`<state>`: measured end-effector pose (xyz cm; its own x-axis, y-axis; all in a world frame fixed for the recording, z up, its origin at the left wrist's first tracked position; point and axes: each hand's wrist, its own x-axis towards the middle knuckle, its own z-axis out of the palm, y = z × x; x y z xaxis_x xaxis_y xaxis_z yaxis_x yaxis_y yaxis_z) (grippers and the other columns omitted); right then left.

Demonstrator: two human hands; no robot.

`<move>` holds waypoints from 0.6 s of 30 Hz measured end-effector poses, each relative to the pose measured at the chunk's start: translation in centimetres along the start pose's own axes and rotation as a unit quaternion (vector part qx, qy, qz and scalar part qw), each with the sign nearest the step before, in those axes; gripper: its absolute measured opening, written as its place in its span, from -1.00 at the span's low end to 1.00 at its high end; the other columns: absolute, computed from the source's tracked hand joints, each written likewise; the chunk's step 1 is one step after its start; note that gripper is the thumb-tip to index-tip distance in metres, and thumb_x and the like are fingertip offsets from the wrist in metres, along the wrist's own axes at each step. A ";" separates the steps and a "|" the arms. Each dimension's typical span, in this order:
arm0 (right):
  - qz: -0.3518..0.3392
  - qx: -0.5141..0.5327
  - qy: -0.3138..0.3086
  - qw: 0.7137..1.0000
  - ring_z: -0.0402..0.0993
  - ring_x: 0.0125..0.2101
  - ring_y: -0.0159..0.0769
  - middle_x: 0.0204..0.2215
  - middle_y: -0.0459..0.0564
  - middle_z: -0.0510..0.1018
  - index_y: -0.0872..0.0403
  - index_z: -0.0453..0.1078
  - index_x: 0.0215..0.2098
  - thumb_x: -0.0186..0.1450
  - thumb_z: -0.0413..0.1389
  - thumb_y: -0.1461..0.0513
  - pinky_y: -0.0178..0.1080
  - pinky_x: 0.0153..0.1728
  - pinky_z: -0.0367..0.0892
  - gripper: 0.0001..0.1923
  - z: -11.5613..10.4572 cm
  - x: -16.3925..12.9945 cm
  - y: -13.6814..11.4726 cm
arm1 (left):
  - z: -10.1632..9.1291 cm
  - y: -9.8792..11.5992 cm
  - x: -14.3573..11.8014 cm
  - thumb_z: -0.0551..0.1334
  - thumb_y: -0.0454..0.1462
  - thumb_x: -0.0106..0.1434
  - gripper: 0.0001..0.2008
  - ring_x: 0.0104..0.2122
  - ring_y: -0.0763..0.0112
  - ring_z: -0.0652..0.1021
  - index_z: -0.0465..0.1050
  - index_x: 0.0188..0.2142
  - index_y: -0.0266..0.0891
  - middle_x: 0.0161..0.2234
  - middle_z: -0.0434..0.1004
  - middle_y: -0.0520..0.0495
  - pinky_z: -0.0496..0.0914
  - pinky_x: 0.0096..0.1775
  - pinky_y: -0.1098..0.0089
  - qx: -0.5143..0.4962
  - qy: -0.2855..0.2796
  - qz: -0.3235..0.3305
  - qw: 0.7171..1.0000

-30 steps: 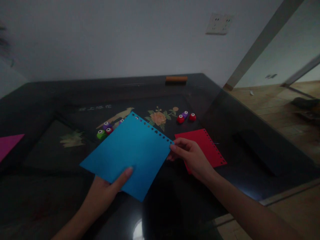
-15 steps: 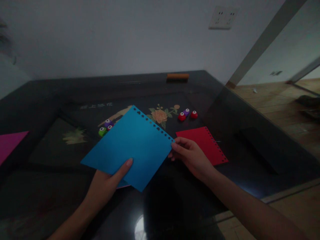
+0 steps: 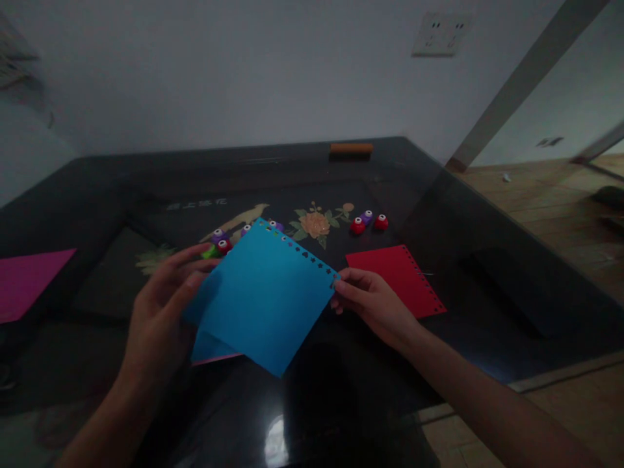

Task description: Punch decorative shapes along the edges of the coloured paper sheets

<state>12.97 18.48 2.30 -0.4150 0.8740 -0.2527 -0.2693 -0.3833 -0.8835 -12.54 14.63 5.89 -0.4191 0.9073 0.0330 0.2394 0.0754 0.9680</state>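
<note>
A blue sheet of paper [image 3: 266, 299] with a row of punched star and heart shapes along one edge is tilted in front of me. My right hand [image 3: 363, 292] pinches its right corner between thumb and fingers. At its left side is my left hand [image 3: 168, 302], fingers spread, the thumb near the sheet's edge; whether they touch is unclear. Below the sheet show another blue layer [image 3: 214, 348] and a thin pink edge [image 3: 217, 359]. A red punched sheet [image 3: 397, 279] lies beyond my right hand, with a thin metallic sliver [image 3: 425, 273] on it.
The dark glossy table [image 3: 331, 409] has a flower print. Several small eyed balls in red, purple and green [image 3: 358, 225] sit on it, some partly behind the blue sheet. A pink sheet [image 3: 29, 283] lies left, a brown roll [image 3: 351, 149] at the back, a black slab [image 3: 511, 292] right.
My left hand has let go of the blue sheet's lower edge and moved left and up, its fingers spreading. My right hand keeps its pinch on the corner. The view has shifted slightly.
</note>
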 end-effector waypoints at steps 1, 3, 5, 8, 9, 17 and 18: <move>0.007 -0.008 -0.005 1.000 0.38 -0.54 -0.46 -0.58 -0.13 0.47 0.11 0.40 -0.46 0.09 0.26 0.15 -0.36 -0.50 0.27 -0.80 0.1 0.0 0.1 | -0.3 0.2 0.2 0.21 -0.13 0.13 -0.64 -0.30 0.36 0.52 0.40 -0.08 -0.15 -0.24 0.55 0.02 0.39 -0.37 0.46 -0.006 0.042 0.042 0.998; 0.021 -0.024 -0.013 0.999 0.38 -0.55 -0.46 -0.59 -0.12 0.46 0.12 0.39 -0.47 0.09 0.26 0.14 -0.36 -0.51 0.27 -0.79 0.4 0.0 0.5 | -0.6 0.3 0.2 0.19 -0.14 0.13 -0.72 -0.32 0.39 0.49 0.43 -0.17 -0.18 -0.30 0.53 0.08 0.36 -0.32 0.41 0.026 0.121 0.124 0.985; 0.032 -0.037 -0.017 0.999 0.38 -0.56 -0.46 -0.59 -0.13 0.45 0.12 0.38 -0.48 0.08 0.26 0.13 -0.37 -0.53 0.27 -0.77 0.9 0.0 0.9 | -0.5 0.1 -0.2 0.17 -0.14 0.14 -0.77 -0.32 0.37 0.48 0.43 -0.25 -0.18 -0.35 0.50 0.09 0.35 -0.26 0.35 0.103 0.128 0.176 0.971; 0.040 -0.051 -0.014 0.998 0.37 -0.58 -0.47 -0.59 -0.14 0.44 0.12 0.36 -0.48 0.08 0.25 0.11 -0.39 -0.58 0.26 -0.74 1.6 -0.1 1.6 | 0.6 -0.5 -1.5 0.14 -0.15 0.18 -0.81 -0.38 0.37 0.49 0.45 -0.34 -0.20 -0.43 0.50 0.04 0.35 -0.29 0.37 0.194 -0.001 0.220 0.956; 0.043 -0.057 -0.016 0.997 0.37 -0.59 -0.47 -0.59 -0.14 0.43 0.13 0.35 -0.48 0.08 0.25 0.10 -0.39 -0.59 0.26 -0.74 1.8 -0.1 1.8 | 1.1 -0.7 -2.0 0.13 -0.17 0.20 -0.81 -0.41 0.38 0.49 0.45 -0.37 -0.21 -0.44 0.50 0.02 0.35 -0.32 0.39 0.208 -0.068 0.227 0.949; 0.035 -0.128 -0.052 0.990 0.34 -0.61 -0.48 -0.59 -0.15 0.41 0.13 0.35 -0.45 0.13 0.19 0.11 -0.40 -0.60 0.28 -0.76 2.2 -0.2 2.6 | 3.9 -2.0 -3.8 0.10 -0.23 0.27 -0.81 -0.48 0.45 0.45 0.45 -0.35 -0.23 -0.43 0.51 0.00 0.27 -0.46 0.46 0.197 -0.275 0.174 0.925; 0.032 -0.139 -0.053 0.988 0.34 -0.61 -0.48 -0.60 -0.16 0.41 0.12 0.35 -0.45 0.14 0.18 0.11 -0.40 -0.61 0.27 -0.77 2.2 -0.1 2.7 | 3.9 -2.1 -3.8 0.10 -0.22 0.27 -0.82 -0.48 0.45 0.45 0.44 -0.34 -0.22 -0.43 0.51 0.01 0.27 -0.46 0.46 0.199 -0.277 0.163 0.926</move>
<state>10.41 16.67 0.86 -0.5166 0.8083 -0.2824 0.0031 -0.3281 -0.9446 -8.06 12.66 2.80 0.2200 0.9731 0.0686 0.6235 -0.1944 0.7573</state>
